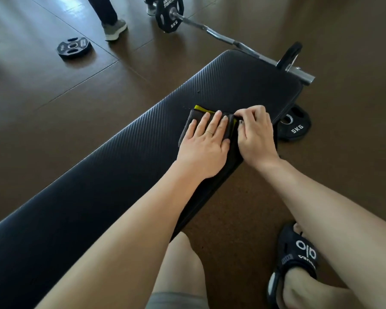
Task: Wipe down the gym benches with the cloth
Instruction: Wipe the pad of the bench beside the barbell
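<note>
A long black padded gym bench (pixel 125 152) with a ribbed cover runs diagonally from the lower left to the upper right. A dark folded cloth (pixel 191 121) with a yellow edge lies flat on the pad near its far end. My left hand (pixel 204 141) presses flat on the cloth, fingers spread. My right hand (pixel 255 134) is beside it at the pad's near edge, fingers curled and pinching the cloth's right side. Most of the cloth is hidden under both hands.
A curl bar (pixel 221 36) with 5 kg plates lies on the brown floor beyond the bench's far end. One loose plate (pixel 74 47) lies at upper left, another plate (pixel 295 128) under the bench end. A person's legs (pixel 112 18) stand at the top. My sandalled foot (pixel 296 262) is at lower right.
</note>
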